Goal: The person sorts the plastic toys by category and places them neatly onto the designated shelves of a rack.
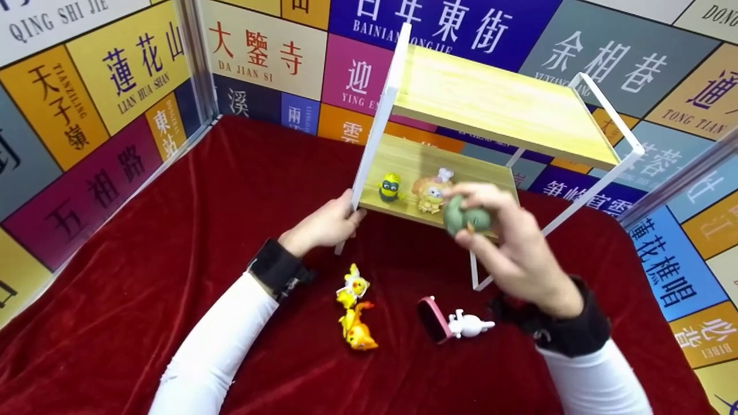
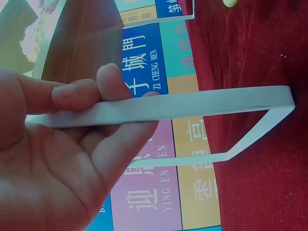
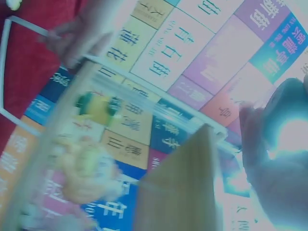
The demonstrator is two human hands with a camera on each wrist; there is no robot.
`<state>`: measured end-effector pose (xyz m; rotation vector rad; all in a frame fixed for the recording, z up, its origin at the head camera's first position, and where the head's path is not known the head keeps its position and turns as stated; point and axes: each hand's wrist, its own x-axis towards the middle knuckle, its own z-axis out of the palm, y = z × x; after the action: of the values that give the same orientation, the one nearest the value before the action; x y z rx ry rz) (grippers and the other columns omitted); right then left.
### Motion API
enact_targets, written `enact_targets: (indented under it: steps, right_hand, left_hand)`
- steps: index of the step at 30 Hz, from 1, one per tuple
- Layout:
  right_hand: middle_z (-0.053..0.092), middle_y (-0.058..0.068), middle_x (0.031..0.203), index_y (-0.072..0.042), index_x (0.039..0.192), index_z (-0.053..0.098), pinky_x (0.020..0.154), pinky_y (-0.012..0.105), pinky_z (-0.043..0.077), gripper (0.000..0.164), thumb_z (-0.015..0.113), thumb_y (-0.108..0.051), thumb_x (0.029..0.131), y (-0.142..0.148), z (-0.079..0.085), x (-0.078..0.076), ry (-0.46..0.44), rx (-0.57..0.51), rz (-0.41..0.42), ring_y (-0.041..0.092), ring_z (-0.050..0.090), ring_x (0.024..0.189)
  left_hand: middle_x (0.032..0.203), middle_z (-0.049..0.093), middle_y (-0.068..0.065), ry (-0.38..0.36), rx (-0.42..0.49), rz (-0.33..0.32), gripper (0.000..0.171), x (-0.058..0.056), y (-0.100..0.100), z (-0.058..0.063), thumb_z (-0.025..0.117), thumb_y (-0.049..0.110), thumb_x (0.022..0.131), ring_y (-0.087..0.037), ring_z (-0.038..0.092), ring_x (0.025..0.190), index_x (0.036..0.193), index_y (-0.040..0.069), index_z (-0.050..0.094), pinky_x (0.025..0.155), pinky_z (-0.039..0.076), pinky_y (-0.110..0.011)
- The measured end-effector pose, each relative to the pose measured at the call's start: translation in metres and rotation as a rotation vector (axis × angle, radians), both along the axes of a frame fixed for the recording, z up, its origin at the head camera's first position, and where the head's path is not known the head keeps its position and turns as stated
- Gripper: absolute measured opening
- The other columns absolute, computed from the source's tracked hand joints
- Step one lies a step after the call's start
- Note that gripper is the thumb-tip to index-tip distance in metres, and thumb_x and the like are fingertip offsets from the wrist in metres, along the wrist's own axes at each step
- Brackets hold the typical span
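Note:
In the head view, my left hand (image 1: 322,223) grips the white metal post (image 1: 375,132) at the left of a two-tier shelf. The left wrist view shows its fingers and thumb around that white bar (image 2: 202,103). Raised in front of the lower board's right part, my right hand (image 1: 516,248) holds a rounded green figurine (image 1: 460,219) between thumb and fingers. Left of that figurine, on the lower board (image 1: 461,161), stand a yellow-and-dark Minion figurine (image 1: 390,187) and a cream-and-peach figurine (image 1: 429,196) with a white topknot.
On the dark red cloth (image 1: 277,357) before the shelf lie a yellow chick figurine (image 1: 353,286), an orange-yellow figurine (image 1: 357,331), and a white figurine (image 1: 471,324) beside a pink-rimmed dark oval piece (image 1: 435,320). The upper board (image 1: 496,104) overhangs the lower one. Printed panels stand behind.

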<state>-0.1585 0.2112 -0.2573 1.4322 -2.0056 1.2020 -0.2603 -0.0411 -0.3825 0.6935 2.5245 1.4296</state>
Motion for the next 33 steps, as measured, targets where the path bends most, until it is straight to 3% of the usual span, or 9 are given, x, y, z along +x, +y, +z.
enact_targets:
  steps: [5, 15, 24, 29, 33]
  right_hand:
    - [0.061, 0.016, 0.131, 0.011, 0.114, 0.057, 0.102, 0.027, 0.050, 0.027, 0.064, -0.008, 0.096, -0.006, 0.032, 0.002, -0.027, 0.023, -0.131, 0.022, 0.057, 0.122]
    - [0.057, 0.000, 0.116, 0.009, 0.128, 0.059, 0.088, 0.018, 0.051, 0.036, 0.060, 0.011, 0.092, -0.001, 0.063, -0.014, -0.103, -0.027, -0.309, 0.014, 0.058, 0.101]
    - [0.063, 0.017, 0.115, 0.001, 0.126, 0.048, 0.091, 0.029, 0.056, 0.038, 0.063, 0.008, 0.092, 0.000, 0.080, -0.034, -0.213, -0.383, -0.214, 0.031, 0.065, 0.101]
    - [0.062, 0.016, 0.119, 0.004, 0.119, 0.059, 0.093, 0.029, 0.057, 0.028, 0.063, 0.009, 0.091, -0.005, 0.088, -0.043, -0.208, -0.367, -0.227, 0.030, 0.069, 0.104]
    - [0.063, 0.013, 0.115, 0.004, 0.116, 0.064, 0.089, 0.027, 0.058, 0.025, 0.065, 0.008, 0.091, -0.013, 0.096, -0.053, -0.174, -0.256, -0.275, 0.023, 0.072, 0.103]
  left_hand:
    - [0.076, 0.052, -0.005, -0.006, -0.002, 0.007, 0.033, 0.001, -0.001, 0.000, 0.044, 0.012, 0.106, -0.015, 0.054, 0.066, 0.137, 0.002, 0.040, 0.056, 0.044, -0.024]
    - [0.077, 0.056, -0.007, 0.014, -0.033, 0.023, 0.029, 0.001, 0.001, 0.000, 0.045, 0.012, 0.105, -0.015, 0.057, 0.067, 0.132, 0.000, 0.043, 0.056, 0.046, -0.024]
    - [0.079, 0.058, -0.008, -0.004, -0.037, 0.021, 0.029, 0.001, 0.002, 0.000, 0.045, 0.013, 0.106, -0.020, 0.061, 0.071, 0.133, 0.001, 0.042, 0.056, 0.048, -0.024]
    - [0.079, 0.057, -0.008, 0.000, -0.038, 0.020, 0.030, 0.001, 0.002, 0.000, 0.045, 0.013, 0.106, -0.017, 0.060, 0.070, 0.133, 0.001, 0.042, 0.057, 0.048, -0.025]
    - [0.078, 0.057, -0.008, 0.004, -0.036, 0.020, 0.030, 0.000, 0.001, 0.001, 0.045, 0.013, 0.106, -0.016, 0.059, 0.069, 0.133, 0.001, 0.043, 0.057, 0.048, -0.025]
